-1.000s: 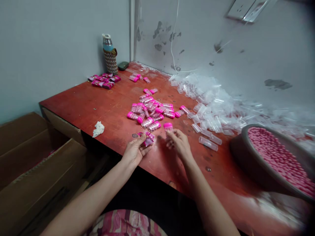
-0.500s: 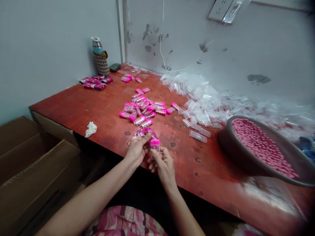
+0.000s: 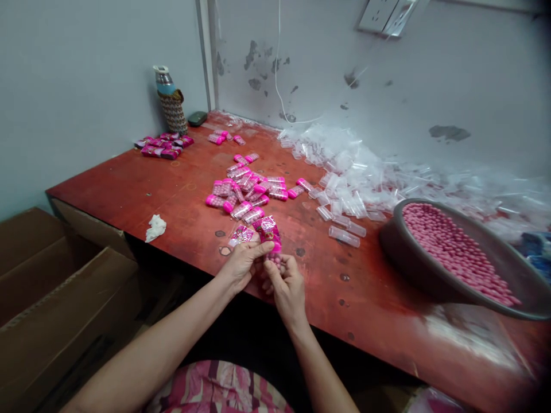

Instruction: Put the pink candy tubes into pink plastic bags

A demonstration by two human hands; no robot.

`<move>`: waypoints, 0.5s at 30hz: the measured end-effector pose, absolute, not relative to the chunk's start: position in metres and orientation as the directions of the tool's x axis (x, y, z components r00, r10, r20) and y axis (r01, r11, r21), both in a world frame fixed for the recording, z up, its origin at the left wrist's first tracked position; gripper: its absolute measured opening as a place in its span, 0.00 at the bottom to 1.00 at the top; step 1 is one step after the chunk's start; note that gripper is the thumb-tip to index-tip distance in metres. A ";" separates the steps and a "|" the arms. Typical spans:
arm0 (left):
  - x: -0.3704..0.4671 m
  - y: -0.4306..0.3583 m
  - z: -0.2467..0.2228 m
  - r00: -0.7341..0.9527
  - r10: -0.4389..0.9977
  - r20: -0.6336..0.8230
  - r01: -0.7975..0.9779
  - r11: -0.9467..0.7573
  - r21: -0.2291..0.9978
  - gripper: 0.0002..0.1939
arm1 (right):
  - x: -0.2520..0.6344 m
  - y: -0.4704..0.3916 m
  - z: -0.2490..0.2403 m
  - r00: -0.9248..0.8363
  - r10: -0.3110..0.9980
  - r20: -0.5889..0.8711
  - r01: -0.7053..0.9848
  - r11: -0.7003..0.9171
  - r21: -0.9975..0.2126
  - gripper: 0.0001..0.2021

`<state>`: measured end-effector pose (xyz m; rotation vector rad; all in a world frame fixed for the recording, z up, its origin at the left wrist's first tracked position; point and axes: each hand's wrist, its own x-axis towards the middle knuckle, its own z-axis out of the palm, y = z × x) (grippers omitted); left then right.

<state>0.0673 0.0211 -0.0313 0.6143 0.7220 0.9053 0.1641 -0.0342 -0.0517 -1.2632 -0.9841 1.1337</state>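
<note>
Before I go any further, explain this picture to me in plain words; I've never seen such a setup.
There is no machine: these are a person's two bare hands, seen from a camera worn on the head, looking forward and down. The left hand holds shiny pink wrapping; the right hand grips a small bottle with a pink cap. On the red table lie similar filled bottles, pink packets at the far left, and a heap of clear tubes. At right, a grey basin holds pink pellets.
</note>
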 end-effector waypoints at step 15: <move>0.067 0.017 -0.031 0.427 0.869 -0.249 -0.318 0.402 0.859 0.16 | 0.164 -0.029 -0.056 0.067 0.987 -0.146 -0.400 -0.107 -0.910 0.10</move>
